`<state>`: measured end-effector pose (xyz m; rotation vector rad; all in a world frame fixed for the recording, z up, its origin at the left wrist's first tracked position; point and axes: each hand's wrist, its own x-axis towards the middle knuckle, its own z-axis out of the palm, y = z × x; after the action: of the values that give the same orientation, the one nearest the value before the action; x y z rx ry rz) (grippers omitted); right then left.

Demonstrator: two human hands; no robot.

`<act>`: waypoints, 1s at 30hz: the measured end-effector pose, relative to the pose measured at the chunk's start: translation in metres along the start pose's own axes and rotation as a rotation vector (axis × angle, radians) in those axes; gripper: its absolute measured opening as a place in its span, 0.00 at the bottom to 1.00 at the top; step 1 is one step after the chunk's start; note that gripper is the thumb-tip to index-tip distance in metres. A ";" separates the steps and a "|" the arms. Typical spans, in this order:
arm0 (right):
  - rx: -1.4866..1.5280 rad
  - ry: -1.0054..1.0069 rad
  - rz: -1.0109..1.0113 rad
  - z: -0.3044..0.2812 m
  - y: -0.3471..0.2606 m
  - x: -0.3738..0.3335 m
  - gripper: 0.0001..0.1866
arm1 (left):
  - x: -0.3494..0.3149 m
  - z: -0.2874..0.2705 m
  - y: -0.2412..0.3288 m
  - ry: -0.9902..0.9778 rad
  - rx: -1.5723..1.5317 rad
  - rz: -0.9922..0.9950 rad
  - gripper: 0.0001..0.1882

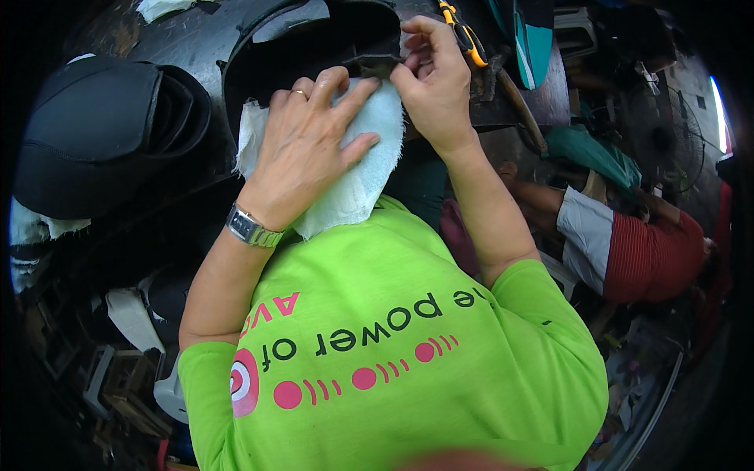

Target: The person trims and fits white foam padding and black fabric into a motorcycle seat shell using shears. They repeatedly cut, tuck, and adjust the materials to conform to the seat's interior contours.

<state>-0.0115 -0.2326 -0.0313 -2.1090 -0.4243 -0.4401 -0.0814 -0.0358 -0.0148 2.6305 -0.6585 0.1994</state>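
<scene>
A pale blue-white cloth [363, 161] with frayed edges lies over the table's near edge and hangs toward my green shirt. My left hand [302, 145] rests on it, fingers spread and bent, the thumb apart; a ring and a wristwatch show on this arm. Just beyond, a black curved piece like a shoe upper [314, 59] stands on the table with its hollow toward me. My right hand [434, 86] pinches a dark flap of it beside the cloth's far edge. The fingertips partly hide the pinched spot.
A stack of black curved uppers [86, 137] sits at the left. Yellow-and-black cutters [469, 39], a wooden handle [521, 112] and a teal-and-white piece [531, 51] lie at the right. Beyond are a green bag [594, 155], a fan [666, 137] and a person in red [656, 255].
</scene>
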 end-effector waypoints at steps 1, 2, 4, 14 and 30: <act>-0.104 -0.011 -0.155 -0.001 -0.001 0.002 0.26 | 0.001 0.000 0.001 -0.008 -0.004 -0.003 0.31; -0.206 -0.021 -0.313 -0.002 -0.004 0.003 0.26 | 0.000 -0.001 0.001 0.022 -0.001 0.011 0.31; -0.268 -0.078 -0.435 -0.003 -0.004 0.007 0.23 | 0.002 -0.001 0.002 0.031 0.014 0.010 0.30; -0.194 -0.278 -0.415 -0.021 0.018 0.013 0.10 | 0.002 -0.001 0.001 0.028 -0.002 0.012 0.25; -0.433 -0.479 -0.489 -0.048 0.018 -0.011 0.17 | 0.013 0.002 0.002 0.080 -0.086 -0.047 0.32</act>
<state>-0.0202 -0.2837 -0.0242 -2.5266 -1.2311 -0.3125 -0.0714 -0.0438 -0.0128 2.5382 -0.5659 0.2547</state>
